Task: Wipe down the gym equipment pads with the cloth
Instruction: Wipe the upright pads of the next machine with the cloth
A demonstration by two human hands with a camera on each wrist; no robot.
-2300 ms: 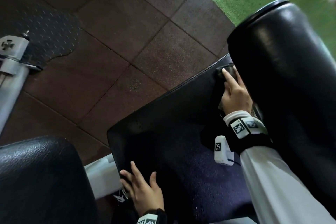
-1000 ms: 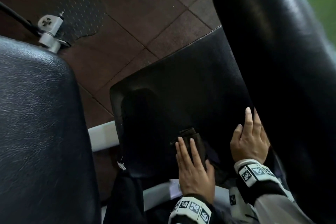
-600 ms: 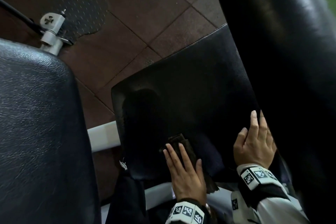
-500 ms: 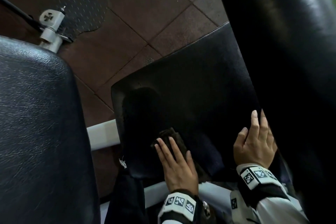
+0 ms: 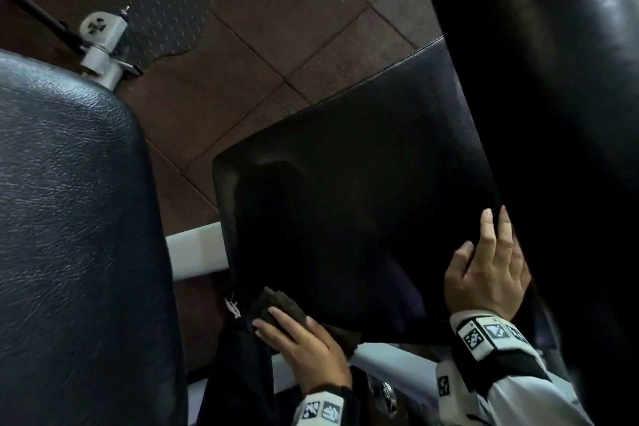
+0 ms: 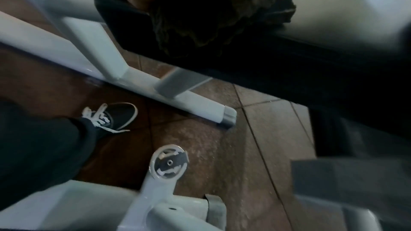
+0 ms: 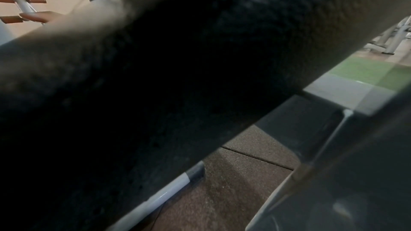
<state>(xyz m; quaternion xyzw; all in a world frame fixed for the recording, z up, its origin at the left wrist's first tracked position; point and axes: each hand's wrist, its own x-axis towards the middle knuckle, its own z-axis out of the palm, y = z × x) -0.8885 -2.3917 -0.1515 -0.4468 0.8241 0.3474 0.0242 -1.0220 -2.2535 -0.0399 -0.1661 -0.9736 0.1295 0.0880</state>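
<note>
Both hands are on the flat seat pad (image 5: 359,190). The left hand (image 5: 304,346) lies with fingers extended over a dark cloth (image 5: 273,304), pressing it onto the pad's near-left corner; in the left wrist view the cloth (image 6: 222,24) bunches out from under the palm and hangs over the pad's edge. The right hand (image 5: 487,273) rests loosely spread, fingers pointing away, on the pad's near-right side, touching the big upright roller pad (image 5: 553,114) that rises beside it; it holds nothing.

From the cloth, the unwiped run of the seat pad stretches away to the far right, its long axis slanting from near-left to far-right, so the left hand is the nearer one for any stroke along the near and left edges. The far-right corner, tucked against the roller pad, sits closer to the right hand.

A second padded cushion (image 5: 69,235) stands at the left, well apart from the cloth, with white frame tubing (image 5: 197,252) between it and the seat pad, over brown floor tiles (image 5: 294,10).
</note>
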